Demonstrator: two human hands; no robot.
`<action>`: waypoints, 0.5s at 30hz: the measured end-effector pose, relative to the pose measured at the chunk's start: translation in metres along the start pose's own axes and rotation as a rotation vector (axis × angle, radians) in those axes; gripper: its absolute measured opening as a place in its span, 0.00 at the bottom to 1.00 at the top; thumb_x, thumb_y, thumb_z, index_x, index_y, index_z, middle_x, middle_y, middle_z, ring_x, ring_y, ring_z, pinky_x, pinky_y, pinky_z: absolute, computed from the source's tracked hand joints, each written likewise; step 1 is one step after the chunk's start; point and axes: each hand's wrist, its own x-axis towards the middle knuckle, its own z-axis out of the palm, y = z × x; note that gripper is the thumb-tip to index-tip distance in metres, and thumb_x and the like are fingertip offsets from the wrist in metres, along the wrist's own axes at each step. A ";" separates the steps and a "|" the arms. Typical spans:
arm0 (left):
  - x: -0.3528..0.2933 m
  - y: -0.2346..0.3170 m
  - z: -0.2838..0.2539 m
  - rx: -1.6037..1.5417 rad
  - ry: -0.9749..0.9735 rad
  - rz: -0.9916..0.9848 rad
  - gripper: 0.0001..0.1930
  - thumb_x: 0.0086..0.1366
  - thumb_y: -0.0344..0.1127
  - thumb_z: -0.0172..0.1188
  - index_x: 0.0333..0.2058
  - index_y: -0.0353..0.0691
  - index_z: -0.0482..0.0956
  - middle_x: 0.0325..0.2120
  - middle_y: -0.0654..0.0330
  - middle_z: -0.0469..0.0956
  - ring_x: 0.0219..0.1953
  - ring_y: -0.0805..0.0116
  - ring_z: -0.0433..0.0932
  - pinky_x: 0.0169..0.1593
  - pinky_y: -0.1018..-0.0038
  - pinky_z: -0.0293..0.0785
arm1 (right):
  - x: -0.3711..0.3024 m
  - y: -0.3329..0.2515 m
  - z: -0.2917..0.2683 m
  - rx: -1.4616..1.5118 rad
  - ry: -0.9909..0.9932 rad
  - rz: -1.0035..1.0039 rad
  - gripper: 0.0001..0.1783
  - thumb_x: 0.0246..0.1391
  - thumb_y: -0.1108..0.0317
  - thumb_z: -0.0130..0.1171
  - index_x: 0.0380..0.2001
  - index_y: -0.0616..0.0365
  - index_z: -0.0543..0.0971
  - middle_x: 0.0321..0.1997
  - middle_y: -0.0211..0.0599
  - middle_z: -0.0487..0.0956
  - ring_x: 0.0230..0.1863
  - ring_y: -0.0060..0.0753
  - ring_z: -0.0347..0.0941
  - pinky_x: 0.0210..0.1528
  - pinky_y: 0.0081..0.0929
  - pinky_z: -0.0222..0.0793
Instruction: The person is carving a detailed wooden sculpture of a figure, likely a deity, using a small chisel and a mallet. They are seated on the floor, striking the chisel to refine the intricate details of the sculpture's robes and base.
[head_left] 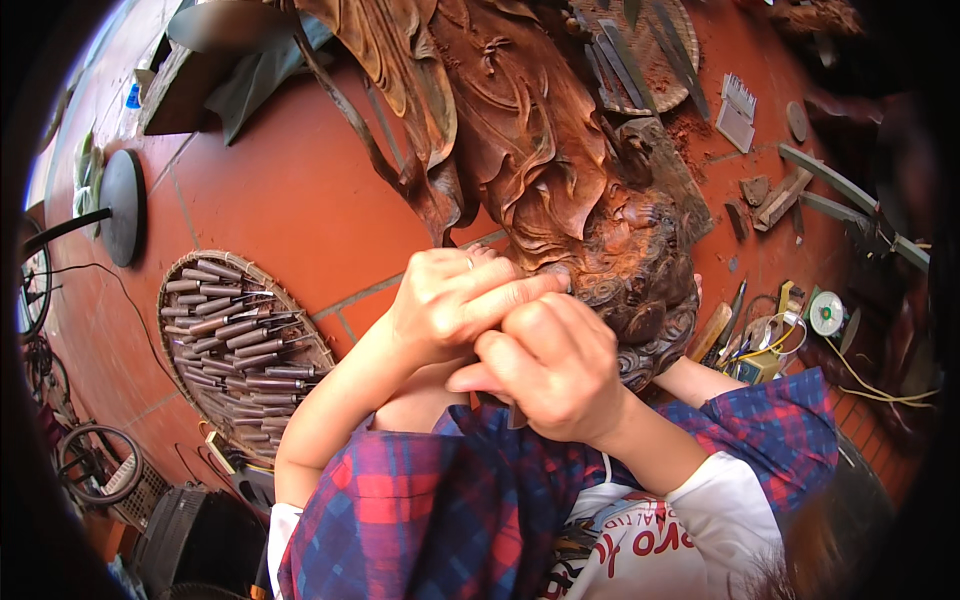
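My left hand [445, 300] and right hand [558, 365] are meeting, both curled (grip hidden; can't tell on what), at the near end of a carved wooden sculpture [530, 140] stretching ahead. Leftward, a basket [308, 321] is holding dark-handled tools [258, 349].

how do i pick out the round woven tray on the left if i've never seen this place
Find the big carved wooden sculpture ahead of the person, then go left across the red tiles. Beyond the left hand is the round woven tray. Brown-handled tools crowd it; the other tray holds long flat pieces.
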 end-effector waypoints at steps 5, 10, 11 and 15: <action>0.003 0.004 -0.003 -0.124 0.037 -0.098 0.13 0.46 0.35 0.64 0.32 0.39 0.83 0.26 0.61 0.80 0.26 0.64 0.81 0.28 0.72 0.75 | 0.007 0.002 0.020 0.128 0.117 -0.069 0.16 0.41 0.57 0.71 0.22 0.57 0.77 0.34 0.32 0.75 0.36 0.35 0.72 0.41 0.34 0.69; 0.001 -0.008 0.008 -0.160 0.062 -0.068 0.13 0.49 0.36 0.66 0.35 0.41 0.84 0.30 0.59 0.81 0.31 0.64 0.82 0.30 0.72 0.76 | 0.002 0.002 0.033 0.246 0.095 -0.109 0.17 0.41 0.56 0.70 0.18 0.55 0.75 0.32 0.31 0.77 0.39 0.34 0.71 0.48 0.36 0.67; 0.001 -0.014 0.019 -0.155 0.146 -0.006 0.14 0.49 0.35 0.68 0.36 0.41 0.85 0.31 0.60 0.81 0.32 0.65 0.82 0.29 0.72 0.76 | 0.002 0.003 0.035 0.241 0.070 -0.122 0.18 0.40 0.55 0.70 0.17 0.54 0.74 0.29 0.30 0.74 0.37 0.33 0.70 0.46 0.35 0.66; 0.001 0.000 0.012 -0.088 0.140 -0.221 0.18 0.45 0.36 0.74 0.38 0.41 0.86 0.31 0.61 0.80 0.33 0.64 0.80 0.32 0.71 0.75 | 0.005 0.013 0.034 0.218 0.002 -0.170 0.21 0.42 0.49 0.68 0.17 0.52 0.73 0.23 0.28 0.68 0.32 0.33 0.68 0.42 0.35 0.66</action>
